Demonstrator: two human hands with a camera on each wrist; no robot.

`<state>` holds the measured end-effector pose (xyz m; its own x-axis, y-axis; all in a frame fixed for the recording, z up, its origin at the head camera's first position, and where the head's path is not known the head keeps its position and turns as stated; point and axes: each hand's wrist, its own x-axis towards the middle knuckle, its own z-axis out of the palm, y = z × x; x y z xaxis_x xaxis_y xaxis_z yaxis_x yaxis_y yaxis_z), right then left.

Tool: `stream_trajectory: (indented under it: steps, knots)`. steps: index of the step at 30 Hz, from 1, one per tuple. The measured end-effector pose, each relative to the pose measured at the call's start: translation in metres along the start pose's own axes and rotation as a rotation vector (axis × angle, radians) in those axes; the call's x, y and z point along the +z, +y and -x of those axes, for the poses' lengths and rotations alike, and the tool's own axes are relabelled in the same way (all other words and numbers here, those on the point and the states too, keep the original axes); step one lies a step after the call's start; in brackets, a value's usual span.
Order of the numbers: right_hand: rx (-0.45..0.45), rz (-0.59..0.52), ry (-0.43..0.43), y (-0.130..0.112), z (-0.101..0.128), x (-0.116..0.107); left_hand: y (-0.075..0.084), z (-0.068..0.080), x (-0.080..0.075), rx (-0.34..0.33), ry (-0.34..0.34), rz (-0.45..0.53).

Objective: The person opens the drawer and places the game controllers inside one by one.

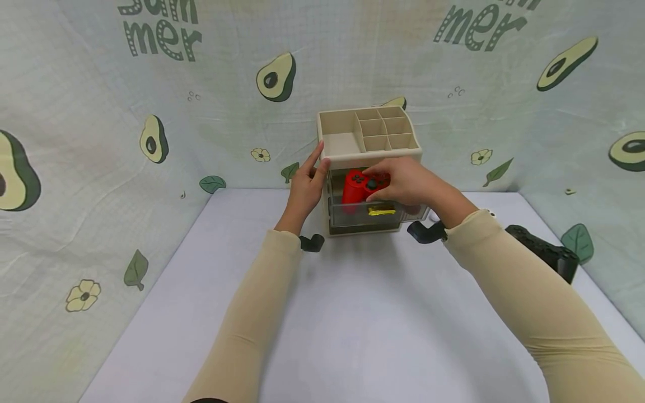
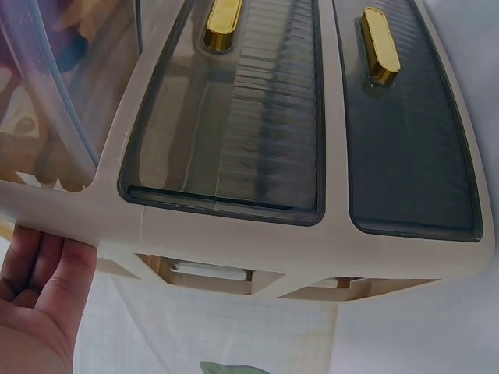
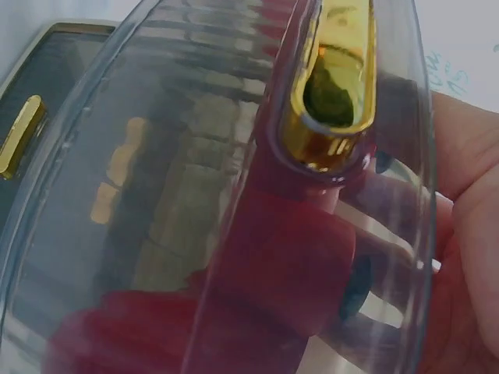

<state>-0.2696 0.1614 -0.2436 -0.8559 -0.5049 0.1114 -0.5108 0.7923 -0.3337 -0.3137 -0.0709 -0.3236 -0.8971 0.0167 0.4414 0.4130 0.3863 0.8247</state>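
A beige drawer organizer (image 1: 347,143) stands at the back of the white table, its top split into several open compartments. Its upper clear drawer (image 1: 353,215) with a gold handle (image 1: 381,211) is pulled out. My right hand (image 1: 390,182) grips a red game controller (image 1: 355,187) and holds it in the open drawer. In the right wrist view the red controller (image 3: 265,288) shows through the clear drawer front below the gold handle (image 3: 331,86). My left hand (image 1: 316,165) lies flat against the organizer's left side with straight fingers (image 2: 39,265).
A black game controller (image 1: 546,252) lies on the table at the right, beside my right forearm. Two lower smoky drawers (image 2: 234,117) with gold handles are closed. Avocado-print cloth walls enclose the table (image 1: 353,313) on three sides.
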Motion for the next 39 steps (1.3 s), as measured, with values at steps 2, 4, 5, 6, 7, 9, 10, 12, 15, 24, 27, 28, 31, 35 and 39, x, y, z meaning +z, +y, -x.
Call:
stream_trajectory:
  steps: [2, 4, 5, 6, 7, 9, 10, 12, 15, 24, 27, 28, 31, 35, 39]
  knots:
    - [-0.002, -0.019, -0.009, 0.000, 0.000, 0.001, 0.000, 0.000, 0.000, -0.006, -0.003, -0.002]
    - [0.000, -0.034, -0.019, 0.001, -0.001, 0.002, 0.000, 0.001, 0.000, -0.008, -0.006, -0.001]
    - [0.004, -0.043, -0.025, 0.001, -0.001, 0.003, 0.000, 0.001, 0.000, -0.004, -0.006, 0.002]
    - [0.005, -0.050, -0.031, 0.002, -0.002, 0.003, 0.000, 0.001, 0.000, -0.001, -0.005, 0.002]
    - [0.009, -0.056, -0.035, 0.002, -0.002, 0.004, 0.000, 0.001, 0.000, 0.000, -0.005, 0.002]
    - [0.015, -0.063, -0.038, 0.002, -0.002, 0.005, 0.001, 0.001, 0.000, 0.003, -0.004, 0.002]
    - [0.016, -0.066, -0.037, 0.002, -0.002, 0.005, 0.001, 0.001, 0.000, 0.003, -0.002, -0.001]
    - [0.017, -0.069, -0.035, 0.002, -0.002, 0.005, 0.001, 0.001, 0.000, -0.001, 0.000, -0.005]
    - [0.018, -0.077, -0.039, 0.003, -0.003, 0.004, 0.000, 0.000, 0.000, -0.002, 0.003, -0.007]
    - [0.009, -0.080, -0.039, 0.007, 0.003, 0.001, 0.000, 0.002, 0.000, 0.004, -0.007, -0.003]
    - [0.009, -0.085, -0.010, 0.008, 0.006, 0.000, 0.000, 0.001, 0.000, 0.000, -0.005, -0.009]
    - [0.009, -0.085, 0.002, 0.007, 0.008, 0.000, 0.000, 0.001, -0.001, -0.005, -0.004, -0.013]
    - [0.018, -0.086, 0.042, 0.006, 0.013, -0.002, -0.001, 0.001, -0.001, -0.005, 0.004, -0.014]
    - [0.046, -0.091, 0.083, 0.005, 0.024, -0.003, -0.001, 0.001, 0.000, -0.011, 0.001, -0.011]
    - [0.062, -0.104, 0.143, 0.005, 0.035, -0.005, 0.000, 0.001, 0.000, -0.010, -0.003, -0.018]
